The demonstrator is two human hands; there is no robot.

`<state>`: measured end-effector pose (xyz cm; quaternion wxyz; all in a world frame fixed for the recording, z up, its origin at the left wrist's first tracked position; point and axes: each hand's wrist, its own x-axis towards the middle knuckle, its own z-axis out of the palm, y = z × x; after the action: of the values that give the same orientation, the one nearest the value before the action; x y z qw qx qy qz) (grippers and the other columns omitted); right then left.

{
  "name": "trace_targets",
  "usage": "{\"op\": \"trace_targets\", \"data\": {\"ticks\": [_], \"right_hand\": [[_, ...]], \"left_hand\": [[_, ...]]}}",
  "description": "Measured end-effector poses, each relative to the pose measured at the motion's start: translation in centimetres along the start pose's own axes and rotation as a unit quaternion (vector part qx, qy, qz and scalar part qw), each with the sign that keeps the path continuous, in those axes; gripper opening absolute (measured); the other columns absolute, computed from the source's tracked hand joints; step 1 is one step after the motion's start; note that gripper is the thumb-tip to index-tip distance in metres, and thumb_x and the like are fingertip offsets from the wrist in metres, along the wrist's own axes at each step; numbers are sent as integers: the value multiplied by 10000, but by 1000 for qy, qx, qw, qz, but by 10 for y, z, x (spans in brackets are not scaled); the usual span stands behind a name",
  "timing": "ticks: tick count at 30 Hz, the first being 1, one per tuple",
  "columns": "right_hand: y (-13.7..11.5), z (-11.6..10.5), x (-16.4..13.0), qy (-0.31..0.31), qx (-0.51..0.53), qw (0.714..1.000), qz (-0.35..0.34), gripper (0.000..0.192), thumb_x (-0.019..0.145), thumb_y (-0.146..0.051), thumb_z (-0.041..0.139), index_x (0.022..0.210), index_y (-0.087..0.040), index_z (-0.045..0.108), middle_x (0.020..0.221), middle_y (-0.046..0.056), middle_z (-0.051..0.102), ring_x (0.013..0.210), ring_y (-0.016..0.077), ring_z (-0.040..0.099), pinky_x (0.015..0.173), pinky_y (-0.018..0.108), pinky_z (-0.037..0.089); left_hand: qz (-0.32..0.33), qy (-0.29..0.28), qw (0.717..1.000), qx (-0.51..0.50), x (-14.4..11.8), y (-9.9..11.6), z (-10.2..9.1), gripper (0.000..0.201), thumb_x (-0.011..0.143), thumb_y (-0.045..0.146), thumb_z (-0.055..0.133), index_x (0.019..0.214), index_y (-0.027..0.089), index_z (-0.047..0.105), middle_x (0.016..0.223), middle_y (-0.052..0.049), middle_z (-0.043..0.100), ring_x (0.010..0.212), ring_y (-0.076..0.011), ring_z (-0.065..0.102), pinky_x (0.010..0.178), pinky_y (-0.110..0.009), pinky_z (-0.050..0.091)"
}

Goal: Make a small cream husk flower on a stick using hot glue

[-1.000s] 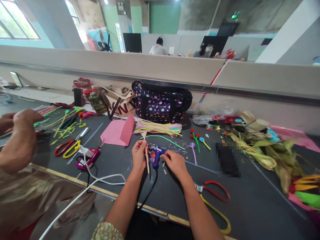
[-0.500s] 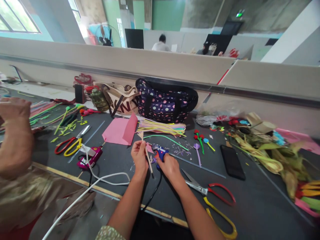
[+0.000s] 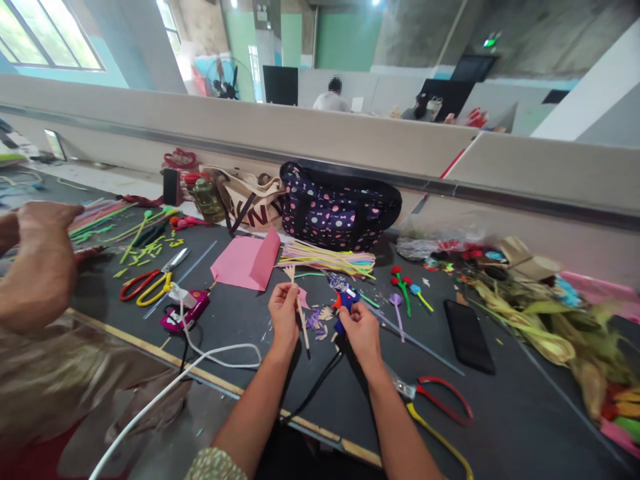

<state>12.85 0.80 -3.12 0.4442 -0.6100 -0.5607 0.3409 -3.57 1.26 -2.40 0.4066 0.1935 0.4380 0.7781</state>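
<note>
My left hand is closed in a pinch around a thin beige stem, with a splayed pale top and a dark lower end. Beside it lie purple and beige snippets. My right hand has its fingertips together against a blue glue gun with an orange trigger; whether they grip its handle is unclear. From the gun a black cord runs to the table's front edge. Just behind the hands sits a bundle of pastel pipe cleaners. Scissors lie partly under my right forearm.
A phone and dried husks are at the right. Pink sheet, second scissors and a magenta glue gun lie left. Bags line the partition. A co-worker's arm reaches in at far left.
My right hand and the blue glue gun have shifted right, away from my left hand, uncovering the snippets. The right fingers wrap the gun less. My left hand still holds the stem.
</note>
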Motion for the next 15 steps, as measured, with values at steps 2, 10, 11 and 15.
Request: {"op": "trace_targets", "data": {"ticks": [2,10,11,15], "right_hand": [[-2,0,-2,-2,102,995,22,317,734,-487,654,724,-232,466,526,-65,519,465,138,541,469,247,412],[-19,8,-11,30,387,919,69,414,661,-382,793,935,-205,539,723,-61,626,570,112,610,580,273,552],[-19,8,-11,30,391,917,72,405,664,-376,793,937,-195,556,710,-61,625,568,108,608,601,277,556],[-19,5,-11,32,394,916,75,344,689,-375,778,888,-170,587,594,-74,581,513,106,583,561,255,517]], "left_hand": [[-14,-22,1000,11,-2,-1,0,306,692,375,802,793,161,607,644,49,578,452,-33,437,418,-157,300],[-44,-72,996,43,-8,2,5,336,690,404,810,835,159,632,635,42,582,438,-44,459,407,-166,314],[-45,-76,995,42,-9,3,5,339,689,408,812,831,158,632,630,43,578,438,-44,456,408,-166,315],[-50,-93,994,32,-10,4,7,349,684,424,816,816,158,633,622,48,564,432,-38,427,406,-171,310]]}}
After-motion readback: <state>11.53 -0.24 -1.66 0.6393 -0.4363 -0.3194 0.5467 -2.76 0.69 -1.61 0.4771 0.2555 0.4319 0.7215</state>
